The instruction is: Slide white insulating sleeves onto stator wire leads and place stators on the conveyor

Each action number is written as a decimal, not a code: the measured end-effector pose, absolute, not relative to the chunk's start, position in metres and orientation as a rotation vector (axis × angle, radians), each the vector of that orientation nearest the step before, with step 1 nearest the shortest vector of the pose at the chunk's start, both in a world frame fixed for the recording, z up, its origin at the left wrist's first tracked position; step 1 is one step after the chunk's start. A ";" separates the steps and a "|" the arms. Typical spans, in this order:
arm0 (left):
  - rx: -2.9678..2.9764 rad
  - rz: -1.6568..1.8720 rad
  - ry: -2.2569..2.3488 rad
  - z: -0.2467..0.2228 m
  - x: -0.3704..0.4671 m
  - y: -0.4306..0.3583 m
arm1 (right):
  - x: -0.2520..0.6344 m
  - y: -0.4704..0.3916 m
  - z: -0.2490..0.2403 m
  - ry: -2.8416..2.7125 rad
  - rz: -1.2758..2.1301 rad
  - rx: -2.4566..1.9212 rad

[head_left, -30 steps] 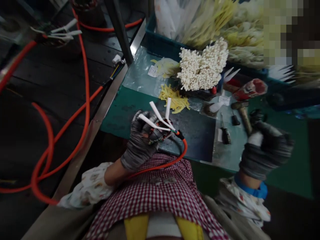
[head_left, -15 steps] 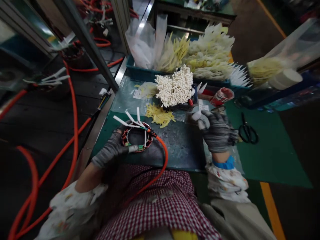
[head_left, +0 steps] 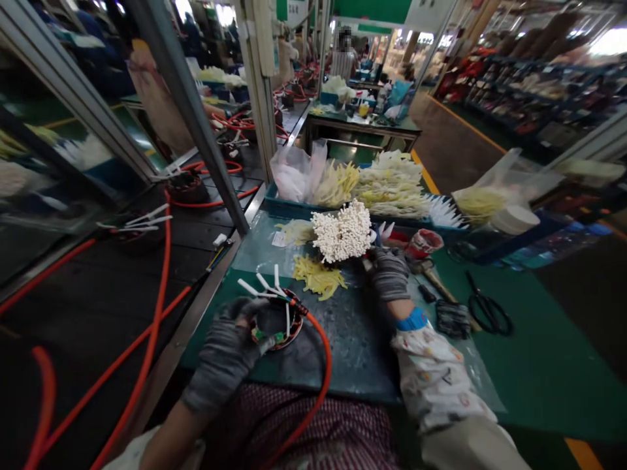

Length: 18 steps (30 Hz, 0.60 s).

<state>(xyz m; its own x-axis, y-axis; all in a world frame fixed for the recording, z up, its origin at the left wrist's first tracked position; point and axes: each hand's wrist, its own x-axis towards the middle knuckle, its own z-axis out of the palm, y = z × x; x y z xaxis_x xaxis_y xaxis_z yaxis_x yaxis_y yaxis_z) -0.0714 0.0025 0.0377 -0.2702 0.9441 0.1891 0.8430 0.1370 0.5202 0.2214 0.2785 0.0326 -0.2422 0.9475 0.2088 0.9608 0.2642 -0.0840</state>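
Observation:
My left hand [head_left: 230,343], in a grey striped glove, grips the near left side of a wound motor stator [head_left: 294,333]. The ring lies on the dark work mat [head_left: 343,352]. White sleeved leads [head_left: 264,282] stick up from its far side, and an orange cable [head_left: 326,346] curves from it toward my lap. My right hand [head_left: 392,273], gloved alike, reaches to the right side of a bundle of thin white sticks or tubes [head_left: 343,232]. Its fingertips are blurred and partly hidden. Yellow sleeve pieces [head_left: 318,275] lie between the stator and the bundle.
A blue tray [head_left: 298,207] behind holds bags and yellowish sleeves. To the right are black scissors [head_left: 490,310], a hammer [head_left: 441,284], a red container [head_left: 424,243] and a lidded jar [head_left: 509,225]. A metal post [head_left: 206,124] and a conveyor with cabled stators [head_left: 186,189] stand left.
My view has tilted up, showing more of the workshop. My right hand has shifted left toward the white bundle, away from the small white piece by its fingers. My left hand still holds the stator.

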 end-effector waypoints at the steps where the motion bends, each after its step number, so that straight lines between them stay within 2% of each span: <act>1: 1.867 0.712 2.196 0.038 -0.067 -0.001 | 0.222 0.278 0.031 -2.303 -0.077 -1.778; 4: 2.117 0.444 2.137 0.037 -0.058 -0.011 | 0.222 0.278 0.028 -2.268 -0.041 -1.751; 6: 2.219 0.385 2.140 0.038 -0.053 -0.018 | 0.222 0.278 0.026 -2.250 -0.020 -1.726; 18: 2.063 0.426 2.098 0.051 -0.053 -0.004 | 0.239 0.253 0.026 -2.215 -0.014 -1.689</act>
